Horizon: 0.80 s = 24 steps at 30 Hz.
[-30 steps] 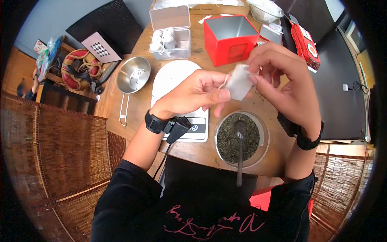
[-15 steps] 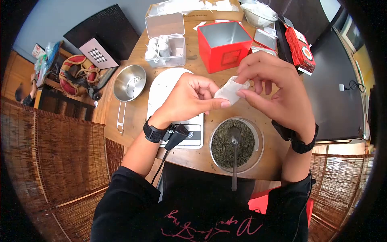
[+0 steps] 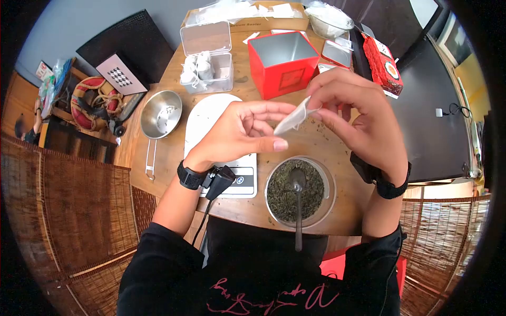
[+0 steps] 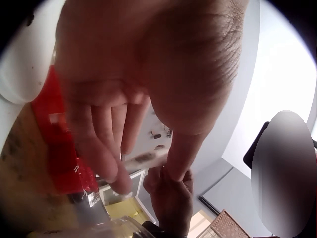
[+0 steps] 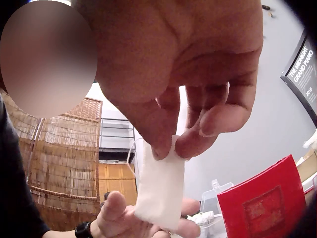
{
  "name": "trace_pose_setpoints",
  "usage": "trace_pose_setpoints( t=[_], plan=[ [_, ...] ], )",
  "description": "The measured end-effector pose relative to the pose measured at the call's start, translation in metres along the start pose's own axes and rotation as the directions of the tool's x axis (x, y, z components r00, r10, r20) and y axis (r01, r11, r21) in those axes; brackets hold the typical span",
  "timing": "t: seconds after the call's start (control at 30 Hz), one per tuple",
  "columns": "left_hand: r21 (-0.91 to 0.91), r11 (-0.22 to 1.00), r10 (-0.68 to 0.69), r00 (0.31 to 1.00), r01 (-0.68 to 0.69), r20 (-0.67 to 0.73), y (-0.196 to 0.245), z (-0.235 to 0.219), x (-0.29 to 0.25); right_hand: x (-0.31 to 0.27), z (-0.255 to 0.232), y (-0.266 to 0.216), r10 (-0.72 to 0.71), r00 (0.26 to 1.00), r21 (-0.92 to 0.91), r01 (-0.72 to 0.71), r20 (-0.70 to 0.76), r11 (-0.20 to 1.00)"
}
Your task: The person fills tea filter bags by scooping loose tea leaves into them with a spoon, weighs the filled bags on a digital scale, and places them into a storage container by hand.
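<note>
A white drawstring tea bag (image 5: 161, 186) hangs from the pinched thumb and fingers of my right hand (image 3: 358, 116), which grips its top edge. My left hand (image 3: 234, 131) is just left of the bag, its fingers stretched out toward it and the thumb held apart below. In the right wrist view, the left fingers show behind the bag's lower end. Under the hands, a glass bowl (image 3: 330, 203) holds dark green loose tea leaves (image 3: 284, 197), with a metal spoon (image 3: 299, 210) lying across them. A white kitchen scale (image 3: 247, 188) is partly hidden beneath my left arm.
A steel pan (image 3: 150, 118) stands left of the scale. Behind it is a clear plastic box (image 3: 224, 81) with several filled white bags. An open red tin (image 3: 284, 73) stands behind the hands, and a glass bowl of white bags (image 3: 329, 23) at the back right.
The bag has turned from facing the camera to a tilted, narrower view. My left thumb has come away from it and the left fingers have spread. The right hand keeps its pinch.
</note>
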<state>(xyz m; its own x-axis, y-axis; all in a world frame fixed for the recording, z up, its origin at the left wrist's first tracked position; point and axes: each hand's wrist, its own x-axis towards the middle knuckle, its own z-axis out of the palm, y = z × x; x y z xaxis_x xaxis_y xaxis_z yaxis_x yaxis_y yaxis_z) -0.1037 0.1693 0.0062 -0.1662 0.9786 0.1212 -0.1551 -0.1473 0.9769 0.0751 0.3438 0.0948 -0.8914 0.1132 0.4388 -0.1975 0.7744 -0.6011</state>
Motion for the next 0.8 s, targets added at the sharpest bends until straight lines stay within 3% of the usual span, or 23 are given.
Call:
trace_pose_setpoints(
  t=[0.07, 0.13, 0.23, 0.47, 0.57, 0.63, 0.8],
  plan=[
    [-0.084, 0.996, -0.015, 0.998, 0.02, 0.056, 0.001, -0.001, 0.0, 0.0, -0.001, -0.001, 0.024, 0.999, 0.033, -0.025, 0.046, 0.999],
    [-0.062, 0.997, -0.033, 0.985, 0.044, 0.169, -0.001, -0.005, -0.002, 0.0, 0.002, 0.0, 0.0, 0.997, 0.107, -0.008, 0.08, 0.994],
    [0.033, 0.998, -0.062, 0.976, 0.057, 0.208, 0.004, -0.007, -0.004, 0.0, 0.005, -0.002, 0.012, 0.993, 0.171, -0.031, 0.113, 0.985],
    [-0.045, 0.995, -0.084, 0.985, 0.092, 0.152, 0.004, -0.004, -0.003, 0.0, 0.006, -0.001, -0.011, 0.992, 0.084, 0.0, 0.127, 0.996],
    [0.037, 0.995, -0.098, 0.987, 0.094, 0.125, 0.004, -0.005, -0.004, -0.002, 0.001, -0.005, -0.005, 0.99, 0.05, -0.002, 0.143, 0.999],
    [0.115, 0.989, -0.108, 0.99, 0.098, 0.089, 0.004, -0.007, -0.002, -0.005, -0.004, -0.008, 0.043, 0.999, 0.067, -0.045, 0.029, 0.997],
    [0.086, 0.996, -0.016, 1.0, 0.015, 0.003, -0.004, -0.009, 0.002, -0.012, -0.014, -0.011, 0.157, 0.982, 0.0, -0.158, 0.105, 0.987]
  ],
)
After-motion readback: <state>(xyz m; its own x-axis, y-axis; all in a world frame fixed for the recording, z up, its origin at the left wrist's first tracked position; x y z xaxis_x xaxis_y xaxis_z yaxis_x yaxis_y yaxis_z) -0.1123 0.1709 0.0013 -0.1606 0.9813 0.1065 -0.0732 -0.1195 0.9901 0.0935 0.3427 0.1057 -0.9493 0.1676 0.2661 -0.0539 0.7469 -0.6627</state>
